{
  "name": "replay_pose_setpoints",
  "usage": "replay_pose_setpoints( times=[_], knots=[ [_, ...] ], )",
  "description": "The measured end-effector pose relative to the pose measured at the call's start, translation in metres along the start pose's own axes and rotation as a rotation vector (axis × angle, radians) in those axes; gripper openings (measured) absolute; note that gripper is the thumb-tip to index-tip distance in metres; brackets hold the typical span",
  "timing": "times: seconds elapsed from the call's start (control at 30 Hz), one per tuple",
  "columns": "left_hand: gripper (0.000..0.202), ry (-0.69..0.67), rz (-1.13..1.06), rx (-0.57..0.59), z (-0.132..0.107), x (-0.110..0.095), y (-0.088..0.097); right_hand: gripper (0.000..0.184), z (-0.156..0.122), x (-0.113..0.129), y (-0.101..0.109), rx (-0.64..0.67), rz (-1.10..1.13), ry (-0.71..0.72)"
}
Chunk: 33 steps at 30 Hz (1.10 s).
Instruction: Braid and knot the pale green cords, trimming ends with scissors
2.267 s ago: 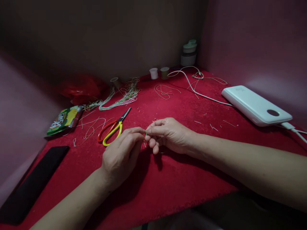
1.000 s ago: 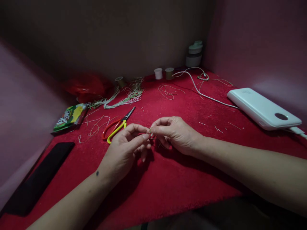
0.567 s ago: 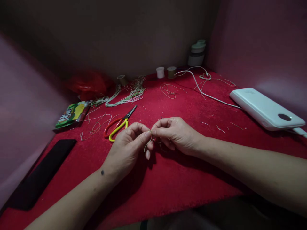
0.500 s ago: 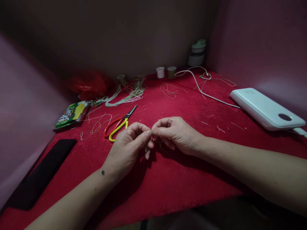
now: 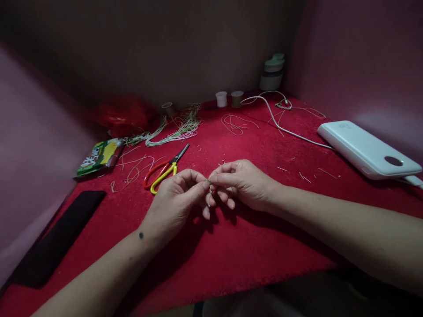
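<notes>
A thin, pale green cord (image 5: 209, 199) hangs from between my fingertips, a short length dangling below them. My left hand (image 5: 181, 198) pinches it between thumb and forefinger. From the other side, my right hand (image 5: 243, 182) pinches the same cord, its fingertips nearly touching the left ones. The part of the cord inside the pinch is mostly hidden. Just behind my left hand lie scissors (image 5: 168, 169) with one red and one yellow handle, blades pointing away from me.
On the red cloth (image 5: 231, 273) lie a bundle of cords (image 5: 175, 134), loose cord loops (image 5: 236, 125) and clippings. Thread spools (image 5: 221, 99) stand at the back. A white power bank (image 5: 366, 149) sits right, a black case (image 5: 59, 240) and a snack packet (image 5: 99, 157) left.
The dangling cord now hangs straighter and shows more clearly below the fingertips. The lower fingers of both hands have shifted slightly; both pinches stay in nearly the same place.
</notes>
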State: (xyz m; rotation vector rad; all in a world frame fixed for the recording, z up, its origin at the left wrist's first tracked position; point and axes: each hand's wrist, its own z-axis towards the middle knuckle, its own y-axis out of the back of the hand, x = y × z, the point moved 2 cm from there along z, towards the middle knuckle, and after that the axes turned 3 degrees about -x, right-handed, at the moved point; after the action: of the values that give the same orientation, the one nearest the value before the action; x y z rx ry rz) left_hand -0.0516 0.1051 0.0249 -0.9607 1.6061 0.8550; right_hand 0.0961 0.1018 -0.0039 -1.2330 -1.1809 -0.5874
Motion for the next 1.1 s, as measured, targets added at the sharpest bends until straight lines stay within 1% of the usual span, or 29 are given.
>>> replay_pose_setpoints(
  times=[0.13, 0.3, 0.4, 0.5, 0.7, 0.8, 0.87, 1.1],
  knots=[
    [0.012, 0.002, -0.008, -0.021, -0.0009, -0.0021, 0.0004, 0.022, -0.0004, -0.0009, 0.0008, 0.006, 0.035, -0.003],
    [0.012, 0.023, -0.002, -0.036, -0.0021, -0.0028, -0.0003, 0.011, -0.0015, -0.0004, 0.0032, -0.032, -0.016, 0.006],
    [0.012, 0.029, 0.004, -0.037, -0.0026, -0.0021, 0.0001, 0.009, -0.0023, 0.0006, 0.0030, -0.051, -0.066, 0.005],
    [0.012, 0.030, 0.008, -0.039, -0.0027, -0.0018, 0.0007, 0.008, -0.0021, 0.0011, 0.0024, -0.063, -0.070, 0.010],
    [0.013, 0.021, 0.012, -0.032, -0.0017, -0.0022, 0.0003, 0.010, -0.0006, 0.0009, 0.0023, -0.056, -0.050, 0.006],
    [0.014, 0.018, 0.020, -0.029, -0.0020, -0.0016, 0.0000, 0.018, -0.0011, 0.0005, 0.0019, -0.050, -0.074, 0.008],
    [0.014, 0.014, 0.026, -0.033, -0.0025, -0.0015, -0.0003, 0.021, -0.0017, 0.0001, 0.0016, -0.050, -0.083, 0.014],
    [0.013, -0.009, 0.003, -0.036, -0.0023, -0.0036, -0.0022, 0.014, -0.0012, -0.0001, 0.0006, -0.060, -0.082, 0.027]
  ],
)
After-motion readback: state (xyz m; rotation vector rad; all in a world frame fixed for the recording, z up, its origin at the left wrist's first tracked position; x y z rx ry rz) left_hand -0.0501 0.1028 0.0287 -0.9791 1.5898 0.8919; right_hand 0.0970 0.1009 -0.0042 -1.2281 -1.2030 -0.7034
